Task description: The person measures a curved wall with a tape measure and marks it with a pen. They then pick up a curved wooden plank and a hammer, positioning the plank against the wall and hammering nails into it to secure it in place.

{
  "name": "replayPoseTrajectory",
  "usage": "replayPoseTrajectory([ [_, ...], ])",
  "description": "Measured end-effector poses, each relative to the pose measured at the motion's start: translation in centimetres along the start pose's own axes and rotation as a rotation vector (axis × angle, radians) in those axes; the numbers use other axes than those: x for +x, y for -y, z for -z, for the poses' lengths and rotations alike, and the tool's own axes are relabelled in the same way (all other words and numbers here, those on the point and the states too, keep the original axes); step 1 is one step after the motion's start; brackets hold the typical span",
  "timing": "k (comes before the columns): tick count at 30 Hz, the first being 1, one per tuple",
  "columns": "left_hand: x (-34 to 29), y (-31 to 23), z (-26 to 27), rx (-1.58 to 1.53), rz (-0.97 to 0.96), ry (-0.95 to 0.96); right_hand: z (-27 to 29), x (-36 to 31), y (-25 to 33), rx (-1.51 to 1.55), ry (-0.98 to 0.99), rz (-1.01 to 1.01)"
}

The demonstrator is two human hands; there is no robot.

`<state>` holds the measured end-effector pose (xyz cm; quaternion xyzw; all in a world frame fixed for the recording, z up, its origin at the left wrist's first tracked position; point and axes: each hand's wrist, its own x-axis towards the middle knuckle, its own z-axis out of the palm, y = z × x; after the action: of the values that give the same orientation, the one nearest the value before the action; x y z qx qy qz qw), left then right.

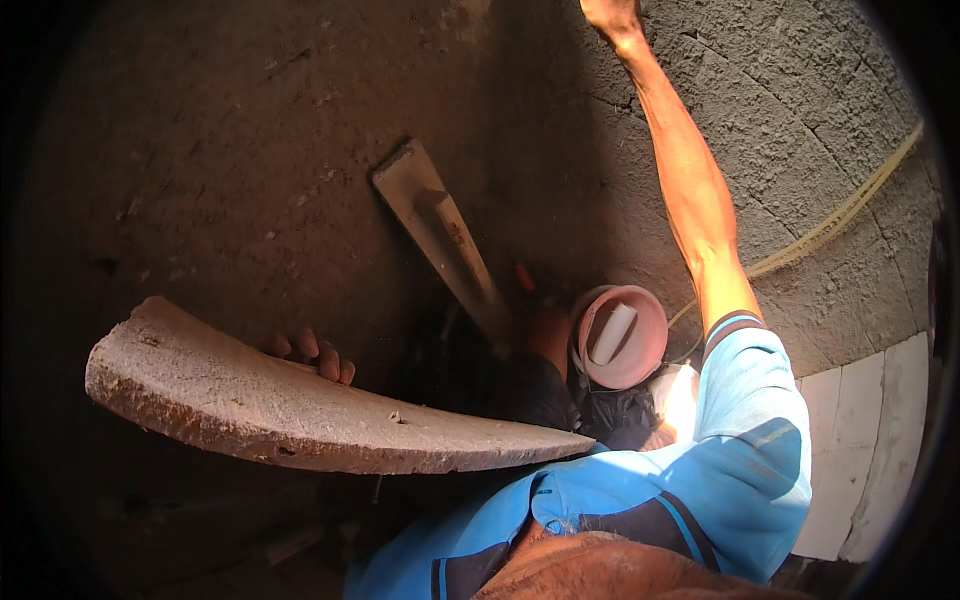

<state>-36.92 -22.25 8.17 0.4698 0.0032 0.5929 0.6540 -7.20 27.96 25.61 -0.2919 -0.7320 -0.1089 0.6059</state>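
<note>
A long, thick plank (300, 415), dusty and rough along its near edge, spans the lower left in front of my body. My left hand (315, 355) grips it, with the fingers curled over its far edge and the rest of the hand hidden behind it. My right arm stretches far up, and my right hand (612, 15) is at the top rim beside the rough grey surface. The picture's edge cuts off its fingers, so whether it holds anything is hidden.
A long wooden float with a handle (440, 225) lies beyond the plank. By my body stands a pinkish bucket (655, 335) with a white block-like object (613, 333) inside. A pale yellow hose or cord (840, 225) runs at the right, near white tiles (865, 440).
</note>
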Motion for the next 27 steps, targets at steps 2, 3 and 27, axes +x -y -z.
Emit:
replayPoseTrajectory([
  [2, -0.2, 0.4, 0.9, 0.033, -0.034, 0.096, 4.9, 4.0, 9.5, 0.127, -0.206, -0.036],
  [3, -0.2, 0.6, 1.4, 0.016, -0.044, 0.097, 6.2, 4.5, 13.6, 0.238, -0.352, -0.081],
  [27, 1.8, 1.7, 2.1, -0.035, 0.003, 0.16, -6.6, -8.2, -3.9, -0.258, 0.285, -0.205],
])
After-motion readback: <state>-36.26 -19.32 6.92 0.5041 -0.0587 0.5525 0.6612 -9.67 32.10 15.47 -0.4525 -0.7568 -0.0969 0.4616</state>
